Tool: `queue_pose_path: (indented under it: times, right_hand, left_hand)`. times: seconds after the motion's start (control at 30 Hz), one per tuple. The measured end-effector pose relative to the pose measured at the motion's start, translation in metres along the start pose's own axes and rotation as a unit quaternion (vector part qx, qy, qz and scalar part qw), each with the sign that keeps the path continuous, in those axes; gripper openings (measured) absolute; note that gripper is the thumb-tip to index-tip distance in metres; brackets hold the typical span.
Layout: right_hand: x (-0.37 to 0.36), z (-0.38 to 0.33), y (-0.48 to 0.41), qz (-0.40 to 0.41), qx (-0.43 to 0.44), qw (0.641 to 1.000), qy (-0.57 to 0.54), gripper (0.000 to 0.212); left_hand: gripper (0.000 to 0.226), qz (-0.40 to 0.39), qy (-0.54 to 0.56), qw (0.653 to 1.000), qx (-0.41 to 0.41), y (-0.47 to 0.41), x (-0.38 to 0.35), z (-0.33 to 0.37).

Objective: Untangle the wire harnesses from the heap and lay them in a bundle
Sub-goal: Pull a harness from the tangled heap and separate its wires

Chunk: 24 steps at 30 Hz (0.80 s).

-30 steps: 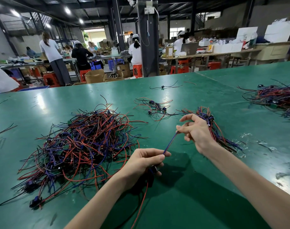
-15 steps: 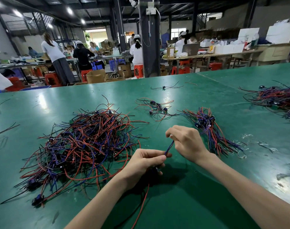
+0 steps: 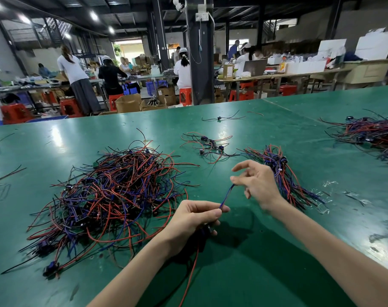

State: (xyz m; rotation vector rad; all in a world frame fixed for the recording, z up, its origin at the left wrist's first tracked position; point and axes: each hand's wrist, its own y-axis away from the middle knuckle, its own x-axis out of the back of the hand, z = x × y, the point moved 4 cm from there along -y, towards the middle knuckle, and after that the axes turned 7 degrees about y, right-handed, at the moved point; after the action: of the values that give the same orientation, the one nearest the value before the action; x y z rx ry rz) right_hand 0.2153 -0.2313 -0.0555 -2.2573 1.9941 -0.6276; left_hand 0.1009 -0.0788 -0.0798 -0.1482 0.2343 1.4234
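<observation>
Right hand is lifting away from left hand, fingers spreading, thumb touching the tip of the thin blue-and-red harness that left hand is pinching, heap lying left of both.

Grn table; red stools; cardbd boxes; pillar.

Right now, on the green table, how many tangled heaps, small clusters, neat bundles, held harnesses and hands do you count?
2 heaps: left heap, far-right heap
1 cluster
1 bundle
1 harness
2 hands: left hand, right hand
Total: 7
</observation>
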Motion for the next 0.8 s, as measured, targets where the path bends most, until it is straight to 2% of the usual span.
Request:
queue_pose_path:
  times: [0.07, 0.1, 0.17, 0.23, 0.3, 0.37, 0.43, 0.53, 0.8]
  right_hand:
    - [0.006, 0.007, -0.005, -0.017, -0.129, 0.978, -0.162, 0.024]
    - [0.006, 0.009, -0.006, -0.035, -0.187, 0.953, -0.237, 0.026]
    - [0.004, 0.012, -0.005, -0.087, -0.298, 0.876, -0.37, 0.031]
    - [-0.001, 0.009, -0.004, -0.14, -0.355, 0.799, -0.465, 0.044]
    - [-0.003, 0.005, -0.001, -0.171, -0.375, 0.752, -0.513, 0.055]
    - [-0.004, 0.004, 0.0, -0.163, -0.392, 0.75, -0.507, 0.041]
    - [-0.003, 0.009, -0.001, -0.103, -0.41, 0.772, -0.475, 0.016]
    - [-0.002, 0.021, -0.002, -0.054, -0.414, 0.787, -0.453, 0.022]
    - [-0.007, 0.02, 0.002, -0.043, -0.382, 0.819, -0.427, 0.027]
  left_hand:
    - [0.016, 0.007, -0.004, 1.0, -0.007, -0.001, 0.001, 0.001]
    - [0.013, 0.013, -0.007, 1.0, -0.009, -0.001, 0.001, 0.002]
    - [0.015, 0.033, -0.009, 0.999, -0.011, -0.003, 0.002, 0.003]
    - [0.018, 0.051, -0.006, 0.999, -0.011, -0.004, 0.004, 0.004]
    - [0.019, 0.055, -0.006, 0.998, -0.011, -0.004, 0.003, 0.004]
    - [0.02, 0.056, -0.004, 0.998, -0.01, -0.004, 0.003, 0.005]
    - [0.019, 0.057, -0.004, 0.998, -0.009, -0.003, 0.004, 0.005]
    - [0.018, 0.052, -0.008, 0.999, -0.005, -0.003, 0.002, 0.005]
    - [0.016, 0.055, -0.007, 0.998, -0.004, -0.002, 0.001, 0.004]
